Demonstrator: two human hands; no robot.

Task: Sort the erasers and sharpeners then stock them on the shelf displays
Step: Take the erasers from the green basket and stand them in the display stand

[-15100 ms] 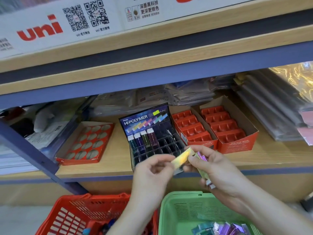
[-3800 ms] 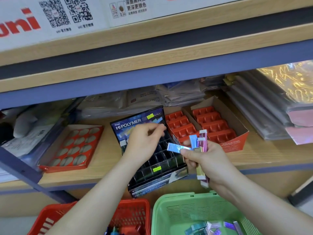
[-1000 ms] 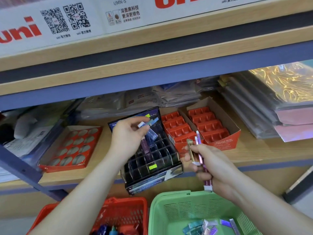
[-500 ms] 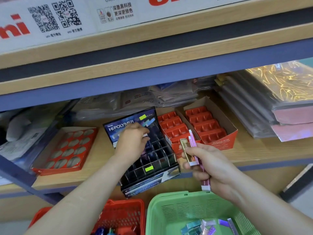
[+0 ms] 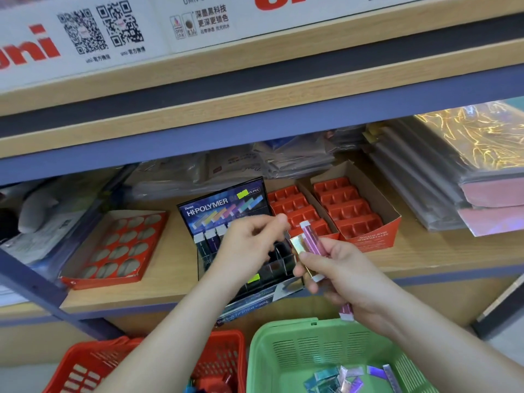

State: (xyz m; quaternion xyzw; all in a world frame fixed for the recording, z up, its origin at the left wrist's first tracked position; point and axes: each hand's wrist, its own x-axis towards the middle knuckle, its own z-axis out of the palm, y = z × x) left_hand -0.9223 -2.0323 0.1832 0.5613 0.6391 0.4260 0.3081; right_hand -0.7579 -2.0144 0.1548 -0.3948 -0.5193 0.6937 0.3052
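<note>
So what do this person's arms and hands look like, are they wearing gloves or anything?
No gloves. The left hand and the right hand are bare. The left forearm and the right forearm are bare too, right to the picture's edge, so no sleeve shows. I can see no ring, watch or bracelet.

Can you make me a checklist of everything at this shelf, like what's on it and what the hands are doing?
Surface: wooden shelf, blue front edge.
Job's things: black box with boxed erasers standing in its back row; loose erasers in the green basket; red tray with round holes; red boxes with empty slots.
Clutter: wrapped packs behind; sheet stack at right.
Hands: right hand grips a gold eraser and a pink eraser; left hand over the black box, blurred, grip unclear.
Cables: nothing seen.
Surroundings: uni sign above; red basket below.
</note>
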